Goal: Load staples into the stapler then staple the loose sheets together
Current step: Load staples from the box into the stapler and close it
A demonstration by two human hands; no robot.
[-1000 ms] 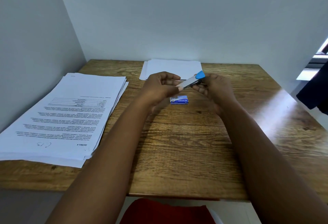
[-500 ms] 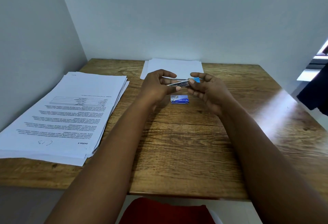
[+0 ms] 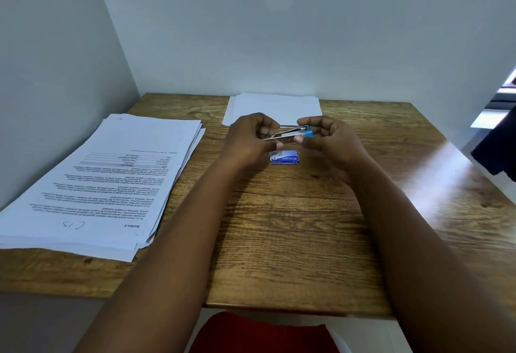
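Note:
A small silver stapler (image 3: 287,136) with a blue end is held above the middle of the wooden table (image 3: 293,227). My left hand (image 3: 251,137) pinches its left end and my right hand (image 3: 326,140) grips its right, blue end. Its metal top looks lifted slightly apart from the body. A small blue staple box (image 3: 284,158) lies on the table just below the hands. A thick stack of printed sheets (image 3: 106,182) lies on the left. A thin pile of blank sheets (image 3: 273,106) lies at the back, behind my hands.
White walls close the table in at the left and back. A dark object (image 3: 499,143) hangs past the right edge. Something red (image 3: 259,333) shows below the near edge.
The stapler has been turned from tilted, blue end up, to nearly level between both hands, and its metal top now shows slightly apart from the body.

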